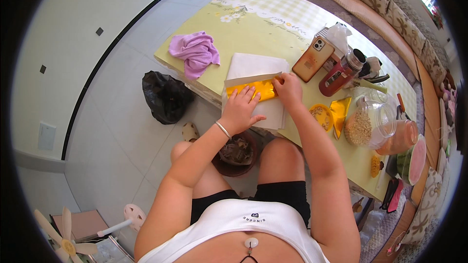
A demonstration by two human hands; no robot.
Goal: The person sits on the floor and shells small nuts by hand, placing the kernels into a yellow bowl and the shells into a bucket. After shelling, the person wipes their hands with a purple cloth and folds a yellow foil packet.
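Note:
A strip of shiny gold foil paper (265,89) with a pale edge lies over white sheets of paper (254,63) at the table's near edge. My left hand (240,111) rests on the foil with its fingers stretched out and the thumb apart, a bracelet at the wrist. Fingers bent together, my right hand (289,89) pinches the foil's right end; its fingertips are partly hidden. Right of that hand stands a yellow bowl (321,116) with small pieces in it, next to a separate folded piece of gold foil (340,112).
On the table's left lies a purple cloth (195,51). A phone (313,58), red flask (341,74), clear jar of grains (360,126) and cut watermelon (412,160) line the right. Below are a black plastic bag (165,97) and a brown bin (237,153) between my legs.

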